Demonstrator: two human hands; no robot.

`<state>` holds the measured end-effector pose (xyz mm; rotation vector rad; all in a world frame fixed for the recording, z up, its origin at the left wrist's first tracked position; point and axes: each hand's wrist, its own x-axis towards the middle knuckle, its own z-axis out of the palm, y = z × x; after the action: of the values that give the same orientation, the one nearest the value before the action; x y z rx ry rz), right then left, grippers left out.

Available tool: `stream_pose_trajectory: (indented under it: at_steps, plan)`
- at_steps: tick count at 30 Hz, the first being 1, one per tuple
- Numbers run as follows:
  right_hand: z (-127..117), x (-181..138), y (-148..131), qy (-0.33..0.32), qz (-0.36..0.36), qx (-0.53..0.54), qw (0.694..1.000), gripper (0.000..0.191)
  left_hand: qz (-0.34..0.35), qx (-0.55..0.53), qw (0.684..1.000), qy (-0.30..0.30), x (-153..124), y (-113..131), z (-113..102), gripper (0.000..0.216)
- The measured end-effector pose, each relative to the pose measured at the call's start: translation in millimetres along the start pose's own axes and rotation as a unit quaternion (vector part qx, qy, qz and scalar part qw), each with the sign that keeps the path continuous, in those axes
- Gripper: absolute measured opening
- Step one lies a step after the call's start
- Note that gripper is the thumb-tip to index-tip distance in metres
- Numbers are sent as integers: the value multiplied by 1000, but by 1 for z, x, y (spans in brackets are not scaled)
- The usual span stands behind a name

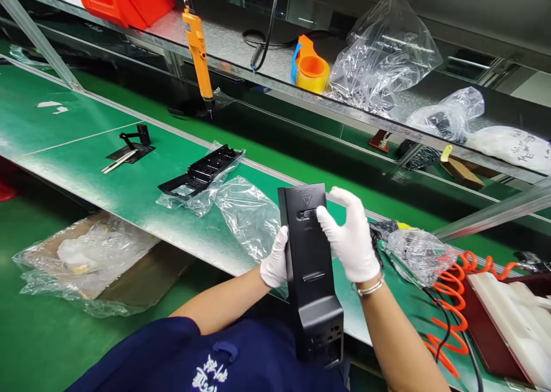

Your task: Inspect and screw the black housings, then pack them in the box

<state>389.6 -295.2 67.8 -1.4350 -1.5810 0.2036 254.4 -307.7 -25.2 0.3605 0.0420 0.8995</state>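
Note:
I hold a tall black plastic housing (310,271) upright over the near edge of the green work surface (86,168). My left hand (275,260), in a white glove, grips its left side from behind. My right hand (350,237), also gloved, rests on its upper right, with the thumb pressed into a slot near the top. A black plastic frame (202,171) lies on a clear bag to the left. An empty clear bag (249,214) lies just behind the housing.
An orange electric screwdriver (198,47) hangs over the belt. An orange coiled air hose (451,300) and a white foam tray (516,317) sit at the right. Crumpled plastic bags (383,53) lie on the far shelf. A small black bracket (133,145) sits further left.

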Motion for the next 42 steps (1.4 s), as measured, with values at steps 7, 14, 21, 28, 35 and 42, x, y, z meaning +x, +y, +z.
stream_pose_trajectory:
  at_steps: [7, 14, 21, 28, 35, 42]
  plan:
    - [-18, 43, -31, -254, 96, -13, 962, 66, -74, 2, 996, -48, -4, -5, 9, 84]
    - [-18, 50, -34, -302, 101, -17, 948, 55, -72, 17, 997, -18, -4, -4, 1, 83]
    - [-5, 47, -27, -290, 102, 9, 952, 58, -74, 5, 997, -9, -5, -4, -5, 89]
    - [9, 38, -16, -170, 117, 49, 977, 79, -35, 41, 998, 23, 0, 2, 0, 79]
    - [14, 4, -27, -56, -16, -23, 998, 63, 124, 16, 988, 92, 11, 18, 11, 76]
    - [38, -10, -53, -26, -31, -97, 994, 59, 209, 65, 966, 136, 17, 7, 17, 79]
